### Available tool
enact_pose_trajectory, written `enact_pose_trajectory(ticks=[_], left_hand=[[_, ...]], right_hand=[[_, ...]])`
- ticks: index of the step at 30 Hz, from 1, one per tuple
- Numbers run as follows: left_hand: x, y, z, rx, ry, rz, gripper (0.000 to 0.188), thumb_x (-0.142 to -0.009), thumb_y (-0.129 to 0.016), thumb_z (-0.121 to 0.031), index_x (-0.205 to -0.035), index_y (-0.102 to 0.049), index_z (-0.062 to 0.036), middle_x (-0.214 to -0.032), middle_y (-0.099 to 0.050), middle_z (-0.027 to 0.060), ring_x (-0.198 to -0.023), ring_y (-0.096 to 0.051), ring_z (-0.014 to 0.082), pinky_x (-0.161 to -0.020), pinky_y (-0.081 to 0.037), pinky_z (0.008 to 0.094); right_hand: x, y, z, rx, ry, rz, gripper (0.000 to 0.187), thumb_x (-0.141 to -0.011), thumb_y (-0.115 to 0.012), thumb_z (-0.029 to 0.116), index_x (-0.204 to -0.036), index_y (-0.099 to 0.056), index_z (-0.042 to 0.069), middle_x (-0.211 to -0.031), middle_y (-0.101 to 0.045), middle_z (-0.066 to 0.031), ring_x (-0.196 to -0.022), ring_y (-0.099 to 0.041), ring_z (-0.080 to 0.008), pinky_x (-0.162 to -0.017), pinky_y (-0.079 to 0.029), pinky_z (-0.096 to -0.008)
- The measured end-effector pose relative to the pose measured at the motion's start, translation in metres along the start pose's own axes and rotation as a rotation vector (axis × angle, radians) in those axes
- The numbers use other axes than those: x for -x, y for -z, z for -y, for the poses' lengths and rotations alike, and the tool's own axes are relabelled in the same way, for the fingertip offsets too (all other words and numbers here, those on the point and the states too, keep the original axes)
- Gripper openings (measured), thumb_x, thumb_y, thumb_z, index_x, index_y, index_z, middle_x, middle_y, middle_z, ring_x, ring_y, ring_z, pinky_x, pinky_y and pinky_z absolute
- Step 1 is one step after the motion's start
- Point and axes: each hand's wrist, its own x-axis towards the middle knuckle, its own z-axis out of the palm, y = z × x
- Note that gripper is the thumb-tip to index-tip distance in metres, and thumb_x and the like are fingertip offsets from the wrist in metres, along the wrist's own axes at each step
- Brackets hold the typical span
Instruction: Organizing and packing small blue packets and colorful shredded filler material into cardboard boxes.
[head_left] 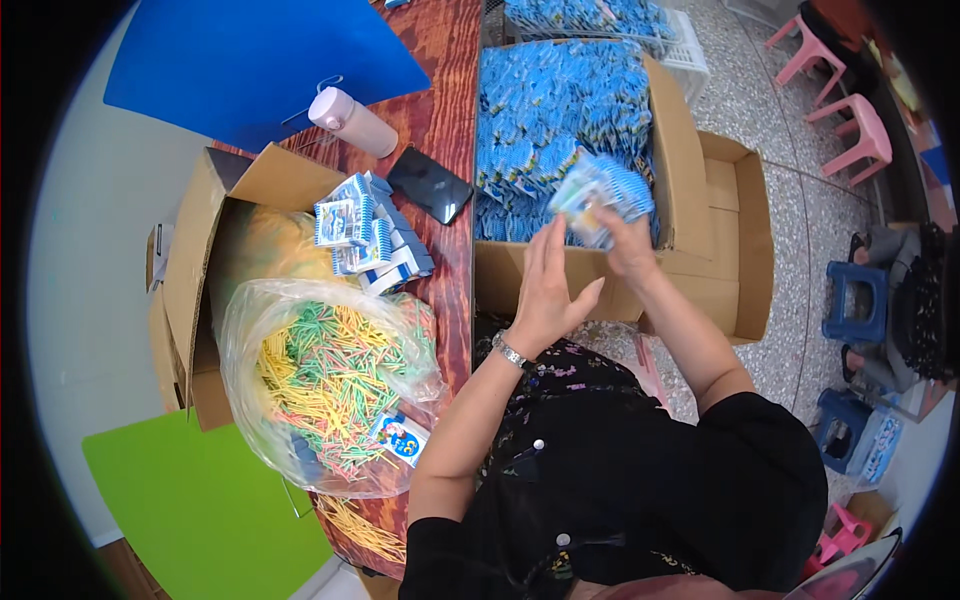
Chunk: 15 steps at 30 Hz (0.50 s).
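Observation:
My right hand (630,243) grips a bunch of small clear packets (605,188) with blue-and-white striped edges. The bunch is over a cardboard box (683,165) filled with similar blue packets (560,100). Just left of the bunch, my left hand (545,292) has its fingers stretched out and its thumb apart. Nothing shows in its palm; whether its fingertips touch the packets I cannot tell. On the table at left, a clear plastic bag (240,350) holds many thin yellow, green and pink sticks (335,375). A small printed card or packet (402,438) lies among them.
Filled packets and blue-and-white small cartons (385,245) sit beside a black phone (430,185) and a pink bottle (352,122). Loose yellow sticks (360,528) lie at the table's near end. Blue stools (855,300), pink stools (850,140) and a seated person occupy the floor at right.

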Motion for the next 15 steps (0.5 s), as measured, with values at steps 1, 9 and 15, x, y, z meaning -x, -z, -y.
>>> enact_pose_trajectory(ticks=[1,9,15], left_hand=[[-0.001,0.004,0.000,-0.055,0.000,-0.066,0.091,-0.074,-0.075,-0.019,-0.144,-0.023,0.0072,-0.139,-0.035,0.0274,-0.129,-0.036,0.0417,-0.108,-0.032,0.0462],[0.069,0.039,0.005,-0.026,0.299,-0.125,0.057,-0.081,-0.072,-0.012,-0.132,-0.049,-0.0007,-0.139,-0.040,0.0202,-0.126,-0.044,0.0361,-0.100,-0.043,0.0422],[0.141,0.060,-0.007,0.047,0.497,-0.288,0.052,-0.081,-0.072,-0.005,-0.129,-0.052,0.0007,-0.138,-0.044,0.0186,-0.118,-0.053,0.0274,-0.085,-0.054,0.0329]], right_hand=[[-0.014,0.016,0.001,0.133,0.046,-0.023,0.045,-0.077,-0.073,0.006,-0.119,-0.056,0.005,-0.109,-0.065,-0.0057,-0.099,-0.062,-0.0157,-0.086,-0.051,-0.0338],[-0.128,0.102,-0.067,1.401,0.504,-0.328,0.059,-0.075,-0.076,0.022,-0.125,-0.050,0.006,-0.107,-0.060,-0.0198,-0.098,-0.059,-0.0367,-0.087,-0.048,-0.0408],[-0.171,0.114,-0.128,1.483,0.556,-0.273,0.091,-0.068,-0.082,0.027,-0.141,-0.032,0.008,-0.135,-0.035,-0.0282,-0.123,-0.037,-0.0449,-0.105,-0.032,-0.0480]])
